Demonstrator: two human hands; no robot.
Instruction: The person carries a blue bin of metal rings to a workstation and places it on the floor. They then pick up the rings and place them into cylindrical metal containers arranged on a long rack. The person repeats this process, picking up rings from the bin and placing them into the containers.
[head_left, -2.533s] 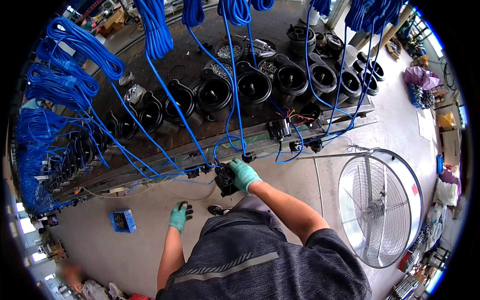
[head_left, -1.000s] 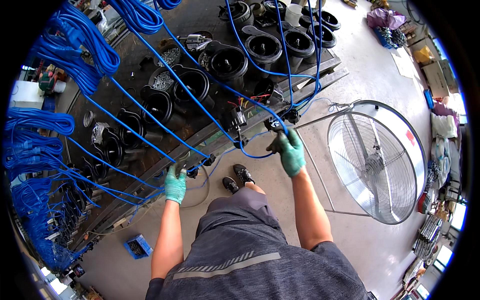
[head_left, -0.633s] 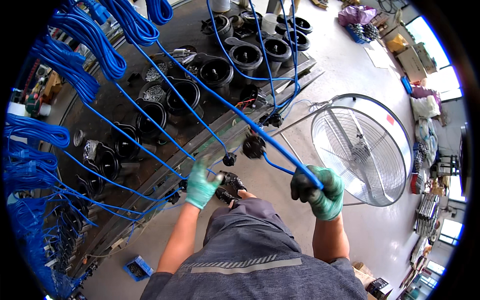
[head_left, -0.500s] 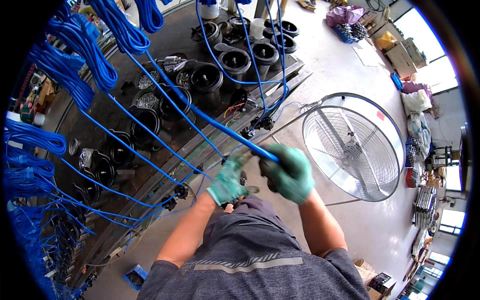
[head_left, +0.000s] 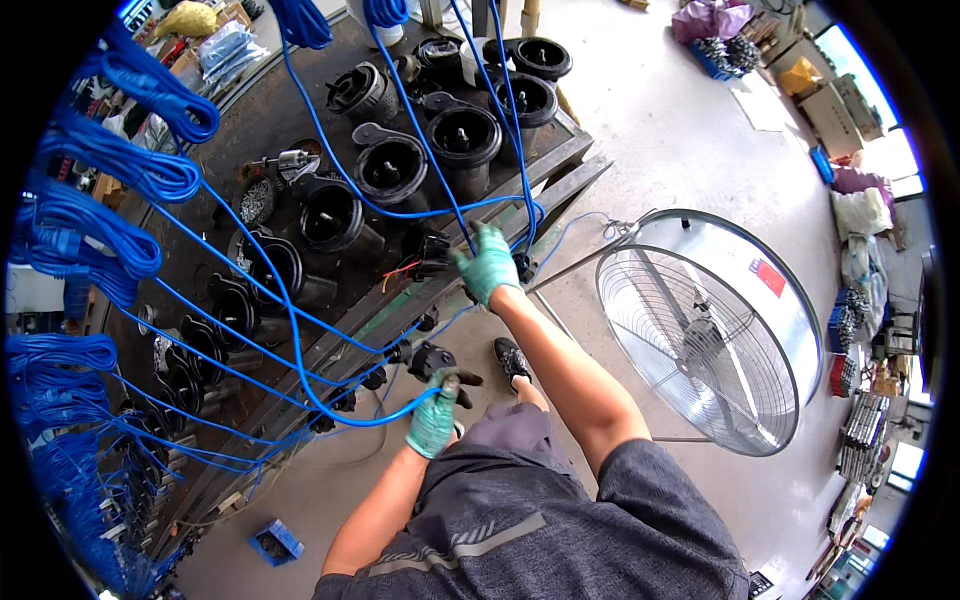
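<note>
Both my hands wear green gloves. My left hand (head_left: 433, 418) is closed around a black plug (head_left: 440, 362) at the end of a blue cable (head_left: 300, 380), low in front of my waist. My right hand (head_left: 487, 262) reaches out to the front edge of the dark workbench (head_left: 575, 150) and grips another blue cable (head_left: 440, 190) where it hangs down, next to a black connector block (head_left: 425, 250). Several black round pump housings (head_left: 390, 170) stand in rows on the bench behind the hands.
A large round metal floor fan (head_left: 715, 330) stands on the concrete floor to my right. Coils of blue cable (head_left: 90, 200) hang at the left. A small blue box (head_left: 272, 542) lies on the floor; boxes and bags (head_left: 800, 75) sit at the far right.
My hands have parted: the right one went out to a cable at the bench edge, the left dropped low with the cable's plug end. The view has shifted along the bench.
</note>
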